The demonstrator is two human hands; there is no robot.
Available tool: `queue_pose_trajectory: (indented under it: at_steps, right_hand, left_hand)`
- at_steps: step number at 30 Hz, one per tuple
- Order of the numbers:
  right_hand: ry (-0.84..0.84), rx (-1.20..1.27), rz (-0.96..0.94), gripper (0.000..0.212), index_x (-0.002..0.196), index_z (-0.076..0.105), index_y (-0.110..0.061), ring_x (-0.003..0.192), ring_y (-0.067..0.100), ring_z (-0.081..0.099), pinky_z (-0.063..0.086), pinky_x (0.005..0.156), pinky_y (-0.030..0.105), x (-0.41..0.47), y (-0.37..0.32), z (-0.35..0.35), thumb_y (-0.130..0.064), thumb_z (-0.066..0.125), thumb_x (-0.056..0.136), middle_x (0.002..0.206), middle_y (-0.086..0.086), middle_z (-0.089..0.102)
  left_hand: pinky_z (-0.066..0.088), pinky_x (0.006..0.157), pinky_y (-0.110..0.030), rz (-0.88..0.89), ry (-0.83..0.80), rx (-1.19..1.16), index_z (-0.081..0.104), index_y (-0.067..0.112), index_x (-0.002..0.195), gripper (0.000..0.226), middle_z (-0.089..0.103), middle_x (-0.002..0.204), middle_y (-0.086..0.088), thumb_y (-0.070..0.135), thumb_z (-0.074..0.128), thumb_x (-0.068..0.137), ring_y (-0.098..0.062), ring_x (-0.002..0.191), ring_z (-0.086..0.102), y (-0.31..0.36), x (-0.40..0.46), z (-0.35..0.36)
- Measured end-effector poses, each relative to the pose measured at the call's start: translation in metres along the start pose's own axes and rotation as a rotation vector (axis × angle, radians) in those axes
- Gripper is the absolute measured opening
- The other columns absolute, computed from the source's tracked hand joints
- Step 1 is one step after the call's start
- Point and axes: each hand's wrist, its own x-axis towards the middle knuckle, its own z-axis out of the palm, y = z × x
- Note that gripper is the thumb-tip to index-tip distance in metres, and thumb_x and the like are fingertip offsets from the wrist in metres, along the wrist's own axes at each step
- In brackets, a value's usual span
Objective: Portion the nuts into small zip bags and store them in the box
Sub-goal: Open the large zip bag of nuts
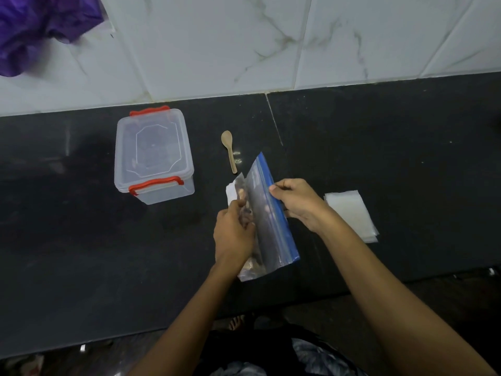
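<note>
Containers: one clear box [154, 156] with lid on, two red latches, sits on the black desk [379, 158] to the left, near the back wall. Contents hard to read through the plastic; can't tell what's inside.

One big zip bag [267, 213] with a blue zip strip, held up off the desk at centre. Nuts [248, 264] sit along its left edge, partly hidden behind the hand; count not readable. Bag's long axis runs from far-left to near-right, blue zip edge facing right, nut side facing left.

Left hand [234, 232]: fingers curled round the bag's nut-side edge, gripping it. Right hand [296, 203]: thumb and fingers pinching the blue zip strip about midway along it.

One small wooden spoon [229, 150] lies flat on the desk just beyond the bag, bowl pointing away, handle toward the person, not touching the bag.

One stack of small clear zip bags [352, 215] lies flat right of the right hand; sheet count not readable.

Purple plastic bag [40, 28] at top-left against the tiled wall.
</note>
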Motion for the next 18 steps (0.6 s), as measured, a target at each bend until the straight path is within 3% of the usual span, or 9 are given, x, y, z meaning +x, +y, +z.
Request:
queue_pose_trajectory:
  at_steps: [3,5,7,9,14,18]
  right_hand:
    - [0.032,0.033,-0.044,0.009,0.094,0.06,-0.02,0.099,0.02,0.061,0.052,0.088,0.042,-0.003,-0.011,-0.003,-0.023,0.052,0.094,0.104,0.004,0.062]
    - [0.065,0.067,-0.1,0.011,0.088,0.062,-0.021,0.096,0.021,0.062,0.052,0.086,0.042,-0.006,-0.023,-0.008,-0.026,0.054,0.094,0.098,0.003,0.064]
    - [0.093,0.067,-0.148,0.012,0.091,0.063,-0.02,0.095,0.02,0.062,0.053,0.084,0.041,-0.009,-0.031,-0.011,-0.027,0.054,0.093,0.097,0.003,0.064]
    - [0.095,0.041,-0.181,0.014,0.099,0.063,-0.018,0.096,0.019,0.062,0.053,0.085,0.041,-0.012,-0.037,-0.01,-0.027,0.054,0.093,0.101,0.003,0.064]
    - [0.101,0.062,-0.17,0.015,0.1,0.063,-0.018,0.098,0.018,0.062,0.052,0.09,0.045,-0.017,-0.042,0.001,-0.027,0.055,0.092,0.102,0.003,0.064]
    - [0.095,0.128,-0.189,0.016,0.103,0.063,-0.016,0.099,0.018,0.062,0.053,0.088,0.043,-0.025,-0.05,-0.003,-0.025,0.056,0.092,0.103,0.002,0.064]
  left_hand:
    - [0.048,0.072,-0.017,0.009,-0.015,-0.206,0.046,0.026,0.113,0.032,0.055,0.107,0.007,0.006,0.055,0.09,-0.005,0.095,0.057,0.003,-0.001,-0.006]
    - [0.047,0.083,-0.021,0.0,0.044,-0.251,0.047,0.023,0.12,0.034,0.053,0.107,0.013,0.007,0.052,0.091,-0.007,0.106,0.054,0.005,-0.002,-0.01]
    - [0.044,0.1,-0.034,-0.01,0.116,-0.2,0.041,0.017,0.135,0.046,0.052,0.128,0.004,0.01,0.053,0.091,-0.014,0.119,0.05,0.005,-0.001,-0.012]
    - [0.042,0.102,-0.038,-0.004,0.097,-0.197,0.039,0.017,0.138,0.049,0.047,0.137,-0.002,0.016,0.054,0.092,-0.016,0.123,0.047,0.004,0.0,-0.012]
    - [0.049,0.088,-0.036,-0.078,0.038,-0.036,0.049,0.018,0.124,0.035,0.058,0.12,-0.005,0.02,0.058,0.09,-0.017,0.106,0.058,-0.006,0.003,-0.007]
    - [0.051,0.09,-0.037,-0.087,0.014,-0.129,0.053,0.018,0.121,0.032,0.061,0.116,-0.002,0.013,0.057,0.09,-0.011,0.103,0.058,-0.009,0.008,-0.015]
